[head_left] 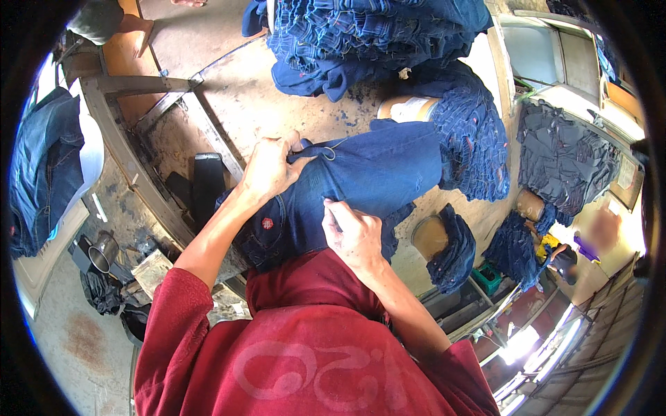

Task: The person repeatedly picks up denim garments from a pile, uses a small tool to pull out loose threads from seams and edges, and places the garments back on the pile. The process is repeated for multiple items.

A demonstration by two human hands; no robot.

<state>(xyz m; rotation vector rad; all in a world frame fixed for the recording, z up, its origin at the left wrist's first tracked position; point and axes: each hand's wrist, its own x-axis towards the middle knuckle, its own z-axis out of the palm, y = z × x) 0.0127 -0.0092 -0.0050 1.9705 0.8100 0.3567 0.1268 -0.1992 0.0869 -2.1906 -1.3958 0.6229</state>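
Observation:
A pair of dark blue jeans point(374, 170) lies across my lap, one leg stretched out to the right. Near its waist end, a small red patch point(268, 223) shows on the denim. My left hand point(272, 168) is closed, pinching a fold of the jeans at their far edge. A thin pale thread loop point(331, 150) stands out from the cloth just right of those fingertips. Closer to me, my right hand point(354, 236) is curled with its fingertips against the denim. Something small and dark shows between its fingers, too hidden to name.
A tall pile of folded denim point(374, 35) stands ahead, with more stacked denim point(475, 132) to its right. Dark grey garments point(565, 156) lie farther right. At left are a wooden frame point(135, 85), hanging jeans point(45, 166) and a metal cup point(104, 251). Another person sits far right.

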